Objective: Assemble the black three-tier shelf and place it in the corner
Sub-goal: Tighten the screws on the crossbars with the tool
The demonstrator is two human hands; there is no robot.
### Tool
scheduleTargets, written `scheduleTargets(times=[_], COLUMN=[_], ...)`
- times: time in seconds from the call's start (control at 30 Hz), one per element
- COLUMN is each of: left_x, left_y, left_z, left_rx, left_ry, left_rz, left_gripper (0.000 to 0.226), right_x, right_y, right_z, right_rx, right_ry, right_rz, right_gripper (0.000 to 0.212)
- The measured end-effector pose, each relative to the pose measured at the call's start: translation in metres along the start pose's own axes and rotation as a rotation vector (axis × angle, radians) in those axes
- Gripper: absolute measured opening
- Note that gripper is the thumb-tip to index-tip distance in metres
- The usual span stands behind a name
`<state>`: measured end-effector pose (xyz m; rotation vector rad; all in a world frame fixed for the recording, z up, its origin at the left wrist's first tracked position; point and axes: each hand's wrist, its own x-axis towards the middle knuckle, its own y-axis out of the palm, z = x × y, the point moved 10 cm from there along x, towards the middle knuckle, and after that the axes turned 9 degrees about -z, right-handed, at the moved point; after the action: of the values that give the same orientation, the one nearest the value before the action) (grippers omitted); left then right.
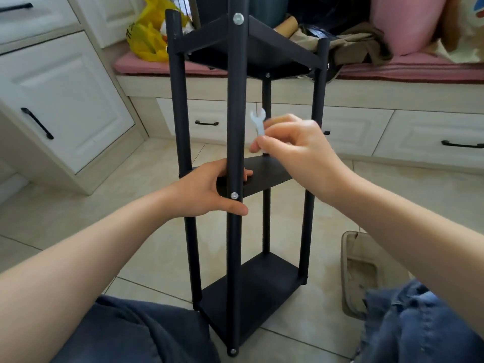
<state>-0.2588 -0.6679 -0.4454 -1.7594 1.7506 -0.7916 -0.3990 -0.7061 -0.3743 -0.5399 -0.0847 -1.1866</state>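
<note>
The black three-tier shelf (237, 127) stands upright on the tile floor between my knees, with its boards fixed to black poles by silver bolts. My left hand (207, 189) grips the front pole at the middle board (264, 176), thumb just below a silver bolt (234, 195). My right hand (296, 150) hovers above the middle board and pinches a small white flat wrench (258, 123), its open jaw pointing up. The top board (264, 48) and bottom board (251, 292) are both in place.
White cabinets (65, 100) with black handles stand at the left. A window bench with drawers (392, 127) runs behind the shelf, holding a yellow bag (149, 40), clothes and a pink cushion (403, 22). A grey slipper (356, 271) lies on the floor at the right.
</note>
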Motion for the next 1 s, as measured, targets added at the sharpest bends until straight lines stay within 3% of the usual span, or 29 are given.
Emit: scheduleTargets(times=[0.1,0.3,0.47,0.7,1.0], left_x=[0.002,0.005,0.008,0.010,0.005], left_y=[-0.006,-0.022,-0.026,-0.029,-0.030], left_z=[0.009,0.017,0.020,0.025,0.033], left_rx=[0.022,0.102,0.096,0.107,0.040], left_ry=[-0.006,-0.007,-0.037,-0.077,-0.107], left_rz=[0.000,-0.010,-0.012,-0.003,0.023], left_gripper=[0.054,0.057,0.073,0.078,0.064], right_x=[-0.012,-0.048,-0.082,-0.072,-0.060], right_y=[0.000,0.026,0.075,0.101,0.114], right_z=[-0.023,-0.058,-0.099,-0.118,-0.116], right_rx=[-0.029,0.144,0.150,0.107,0.146], right_ry=[0.024,0.062,0.194,0.318,0.345], right_rz=[-0.039,-0.212,-0.127,-0.010,0.039], right_gripper=[0.020,0.022,0.017,0.021,0.022])
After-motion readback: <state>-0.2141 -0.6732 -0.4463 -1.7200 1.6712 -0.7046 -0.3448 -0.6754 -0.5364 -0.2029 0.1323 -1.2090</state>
